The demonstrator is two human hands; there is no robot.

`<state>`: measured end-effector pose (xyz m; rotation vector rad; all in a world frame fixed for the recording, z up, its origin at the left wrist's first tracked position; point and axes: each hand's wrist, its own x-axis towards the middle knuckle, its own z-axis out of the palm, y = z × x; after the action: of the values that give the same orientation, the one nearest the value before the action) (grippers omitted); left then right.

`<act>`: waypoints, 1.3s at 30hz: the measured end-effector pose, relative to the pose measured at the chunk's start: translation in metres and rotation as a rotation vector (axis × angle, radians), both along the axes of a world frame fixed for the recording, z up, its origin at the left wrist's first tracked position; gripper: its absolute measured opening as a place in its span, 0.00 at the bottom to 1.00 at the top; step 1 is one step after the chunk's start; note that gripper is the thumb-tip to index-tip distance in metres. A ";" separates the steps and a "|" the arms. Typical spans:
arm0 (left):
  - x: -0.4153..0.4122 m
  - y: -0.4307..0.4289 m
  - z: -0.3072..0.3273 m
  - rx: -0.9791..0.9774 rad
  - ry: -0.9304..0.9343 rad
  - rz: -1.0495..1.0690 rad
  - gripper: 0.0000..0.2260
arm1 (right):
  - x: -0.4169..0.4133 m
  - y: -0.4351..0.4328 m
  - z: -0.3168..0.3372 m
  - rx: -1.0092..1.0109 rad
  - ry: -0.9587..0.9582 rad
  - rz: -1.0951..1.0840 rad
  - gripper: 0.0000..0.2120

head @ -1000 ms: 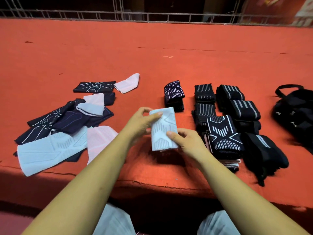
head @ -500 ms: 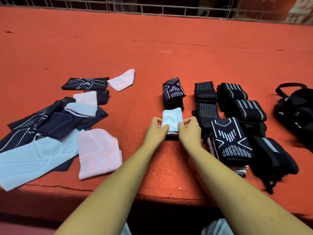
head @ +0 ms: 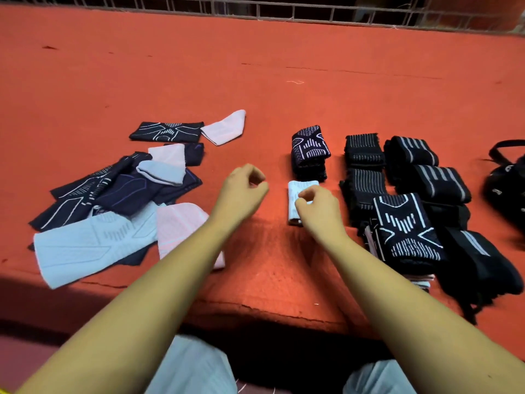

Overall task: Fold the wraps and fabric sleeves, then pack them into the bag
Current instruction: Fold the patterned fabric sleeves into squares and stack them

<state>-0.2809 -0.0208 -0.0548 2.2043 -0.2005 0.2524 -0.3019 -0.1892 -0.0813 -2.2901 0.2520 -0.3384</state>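
Red mat (head: 284, 66), pale sleeve (head: 301, 185), bag (head: 510, 177) logo (head: 496, 191) unreadable

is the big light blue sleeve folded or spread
Spread: the light blue sleeve lies flat at full length, with no fold in it.
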 end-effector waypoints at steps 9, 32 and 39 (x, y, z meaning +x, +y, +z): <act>-0.039 0.137 -0.037 0.149 0.133 0.346 0.07 | -0.016 0.097 -0.017 0.196 0.315 0.467 0.10; 0.004 0.063 0.060 -0.629 0.079 -0.038 0.23 | 0.019 0.036 0.079 0.556 -0.067 0.209 0.08; 0.000 0.064 0.077 -0.496 -0.107 -0.200 0.11 | 0.011 0.022 0.098 0.576 -0.272 0.313 0.03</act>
<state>-0.2809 0.0435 0.0222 1.6684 -0.3724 0.2748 -0.2913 -0.1671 0.0165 -1.6590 -0.1363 -0.3545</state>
